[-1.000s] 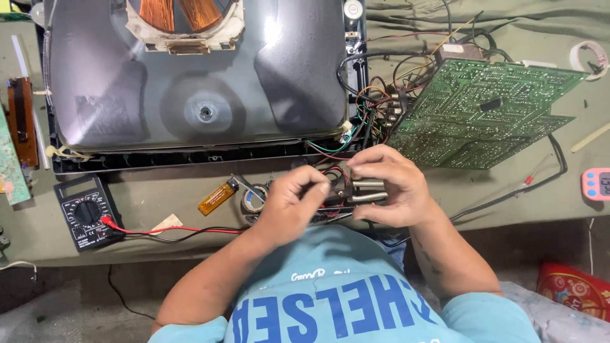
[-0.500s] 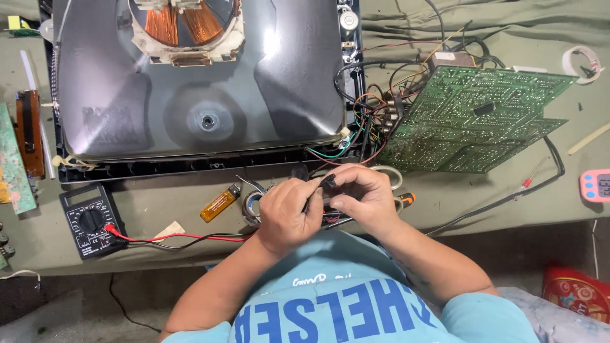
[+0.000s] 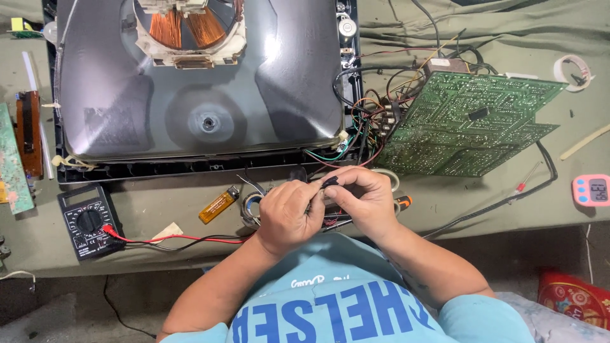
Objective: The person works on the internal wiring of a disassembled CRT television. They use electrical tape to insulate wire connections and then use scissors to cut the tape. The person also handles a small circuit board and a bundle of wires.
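Your left hand (image 3: 287,213) and right hand (image 3: 362,198) meet knuckle to knuckle, fingers curled inward, both forearms angled up from your torso.

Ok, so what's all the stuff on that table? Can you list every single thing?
Picture tube: one, grey, in a black frame, back left.
Copper coil: one, orange in a cream housing, on the tube.
Circuit board: one large, green, tilted, right of the tube.
Wire bundle: many colours, between tube and board.
Multimeter: one, black, front left.
Test leads: red and black, from the multimeter.
Lighter: one, orange, left of the hands.
Timer: one, pink, far right.
Tape roll: one, white, back right.
Small black part: one, pinched between both hands.
Left hand; right hand: together, front centre.
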